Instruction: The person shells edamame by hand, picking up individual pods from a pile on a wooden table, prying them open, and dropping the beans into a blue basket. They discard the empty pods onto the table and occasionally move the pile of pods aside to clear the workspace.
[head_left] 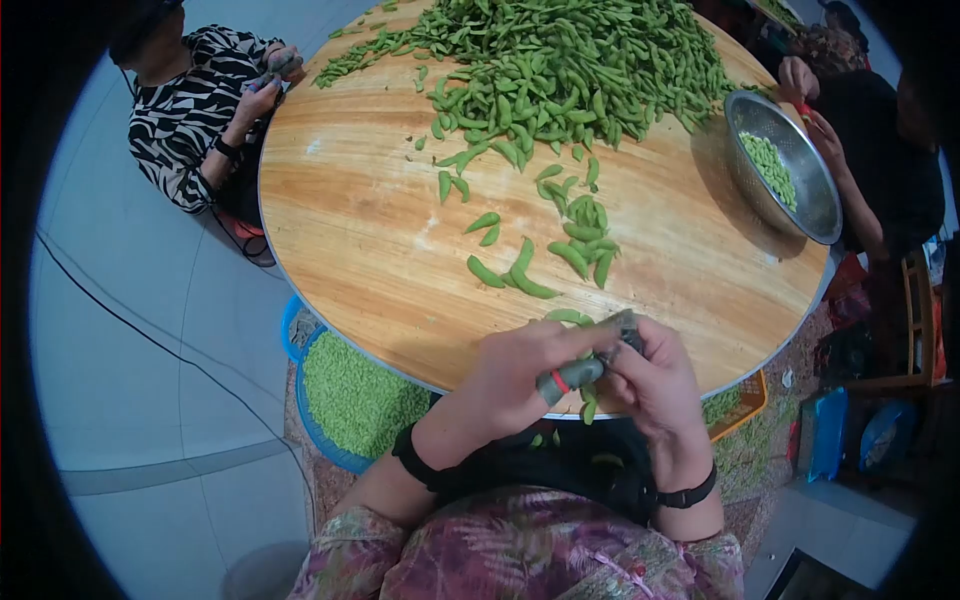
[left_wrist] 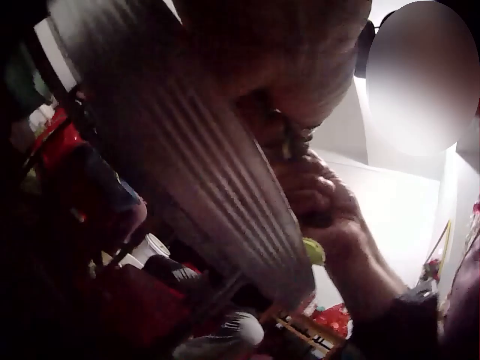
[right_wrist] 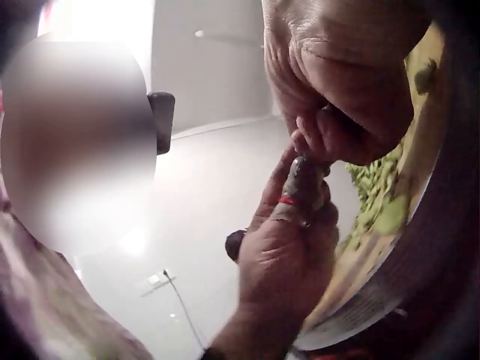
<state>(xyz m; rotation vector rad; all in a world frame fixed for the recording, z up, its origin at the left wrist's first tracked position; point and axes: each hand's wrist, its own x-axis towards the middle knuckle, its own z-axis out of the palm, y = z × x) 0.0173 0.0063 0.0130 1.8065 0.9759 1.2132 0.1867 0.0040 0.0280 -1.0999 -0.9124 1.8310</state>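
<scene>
In the head view, the left hand (head_left: pixel 520 378) and the right hand (head_left: pixel 655 385) meet at the 6 o'clock edge of the round tabletop (head_left: pixel 360 250). The fingers of both hands are curled tight and pinch one green pod (head_left: pixel 588 403) between them. A grey finger cover (head_left: pixel 570 378) with a red band sits on a left finger. A big pile of pods (head_left: pixel 560 70) lies at 12 o'clock. A metal bowl (head_left: pixel 800 190) with beans in it sits at 2 o'clock. A blue basket (head_left: pixel 303 400) stands below the edge at 7 o'clock.

The left wrist view is dark and blurry. The right hand (left_wrist: pixel 322 199) is curled there, but the pod is hard to make out.

In the right wrist view, the covered left finger (right_wrist: pixel 300 184) pokes up against the right hand (right_wrist: pixel 352 82).

The pod looks to be getting split open. The next move needs a firm, careful pull so that no beans drop.
</scene>
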